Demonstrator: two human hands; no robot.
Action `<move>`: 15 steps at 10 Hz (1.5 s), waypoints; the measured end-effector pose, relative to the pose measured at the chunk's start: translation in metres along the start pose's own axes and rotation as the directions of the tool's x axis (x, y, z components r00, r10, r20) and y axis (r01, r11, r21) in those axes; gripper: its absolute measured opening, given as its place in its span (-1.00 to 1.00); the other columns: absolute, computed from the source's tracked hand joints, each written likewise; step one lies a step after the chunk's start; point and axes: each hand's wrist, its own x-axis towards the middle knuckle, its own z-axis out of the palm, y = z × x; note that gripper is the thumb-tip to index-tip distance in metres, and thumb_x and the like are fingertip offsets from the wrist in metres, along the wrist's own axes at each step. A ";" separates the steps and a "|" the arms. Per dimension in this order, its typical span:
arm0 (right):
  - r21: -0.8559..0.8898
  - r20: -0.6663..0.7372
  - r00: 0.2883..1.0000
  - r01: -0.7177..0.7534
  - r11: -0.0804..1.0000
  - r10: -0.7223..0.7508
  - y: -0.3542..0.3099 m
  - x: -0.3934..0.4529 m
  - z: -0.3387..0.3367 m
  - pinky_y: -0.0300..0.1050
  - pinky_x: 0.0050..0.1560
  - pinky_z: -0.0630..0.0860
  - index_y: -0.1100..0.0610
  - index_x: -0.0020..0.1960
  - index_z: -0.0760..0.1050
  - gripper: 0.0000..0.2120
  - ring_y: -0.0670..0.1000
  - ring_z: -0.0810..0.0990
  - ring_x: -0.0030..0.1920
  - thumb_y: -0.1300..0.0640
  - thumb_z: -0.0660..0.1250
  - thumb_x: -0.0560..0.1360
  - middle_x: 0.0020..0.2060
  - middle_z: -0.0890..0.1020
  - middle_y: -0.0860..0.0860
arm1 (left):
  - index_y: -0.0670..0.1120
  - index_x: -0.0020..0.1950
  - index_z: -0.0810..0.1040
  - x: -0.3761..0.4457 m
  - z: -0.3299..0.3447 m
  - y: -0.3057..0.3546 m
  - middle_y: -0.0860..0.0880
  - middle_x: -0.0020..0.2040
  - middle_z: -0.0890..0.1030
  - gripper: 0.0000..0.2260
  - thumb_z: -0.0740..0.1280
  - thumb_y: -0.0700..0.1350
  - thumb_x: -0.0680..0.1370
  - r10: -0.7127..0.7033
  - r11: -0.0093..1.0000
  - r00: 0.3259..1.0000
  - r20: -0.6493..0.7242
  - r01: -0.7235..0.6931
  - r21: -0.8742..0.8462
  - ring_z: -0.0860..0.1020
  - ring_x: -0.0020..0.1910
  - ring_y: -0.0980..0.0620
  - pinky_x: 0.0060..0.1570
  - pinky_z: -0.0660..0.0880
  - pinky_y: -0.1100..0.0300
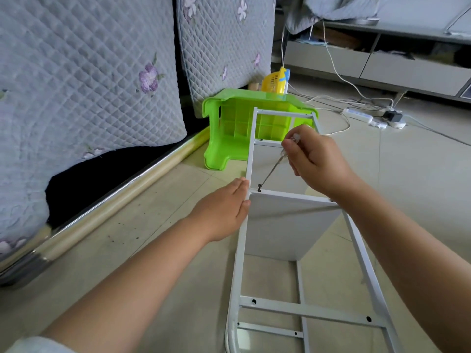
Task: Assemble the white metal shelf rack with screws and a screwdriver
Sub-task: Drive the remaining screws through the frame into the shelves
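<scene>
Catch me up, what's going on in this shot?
A person is putting together a white metal shelf rack lying on the floor. The right hand pinches a clear-handled screwdriver, its tip on a screw at the left end of a shelf panel's top edge. The left hand lies flat against the rack's left upright, steadying it. Several holes on the nearer crossbars have no screws yet. A green plastic stool lies tipped over behind the rack.

left hand (224, 210) flat, fingers straight, right hand (318, 161) pinching
</scene>
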 end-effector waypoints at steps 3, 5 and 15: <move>-0.010 0.001 0.999 0.045 0.999 -0.045 0.001 0.001 0.002 -0.10 -0.34 0.33 0.28 -0.11 0.44 -0.72 -0.17 0.39 -0.47 0.05 0.12 0.50 -0.50 0.39 -0.15 | -0.12 0.53 -0.05 -0.001 0.001 0.001 -0.03 0.54 -0.02 -0.55 -0.09 -0.05 0.65 0.001 0.996 0.999 -0.038 0.002 0.085 0.00 0.50 0.08 0.42 0.05 0.23; 0.045 -0.034 0.998 0.058 0.997 -0.057 0.003 0.003 0.000 -0.14 -0.37 0.31 0.08 -0.14 0.33 -0.77 -0.20 0.43 -0.45 -0.08 0.07 0.47 -0.50 0.41 -0.15 | -0.13 0.53 -0.05 -0.001 0.001 0.000 -0.03 0.54 -0.02 -0.55 -0.09 -0.06 0.65 0.007 0.996 0.999 -0.044 -0.002 0.095 -0.01 0.51 0.09 0.44 0.05 0.22; -0.019 0.071 0.997 -0.006 1.000 0.007 -0.011 0.005 -0.002 0.00 -0.29 0.34 0.11 -0.13 0.34 -0.87 -0.02 0.37 -0.42 0.06 0.09 0.49 -0.51 0.43 0.03 | -0.11 0.53 -0.04 -0.002 0.002 -0.002 -0.01 0.54 -0.01 -0.55 -0.09 -0.05 0.65 0.012 0.997 0.999 -0.040 -0.009 0.075 -0.02 0.50 0.11 0.42 0.05 0.24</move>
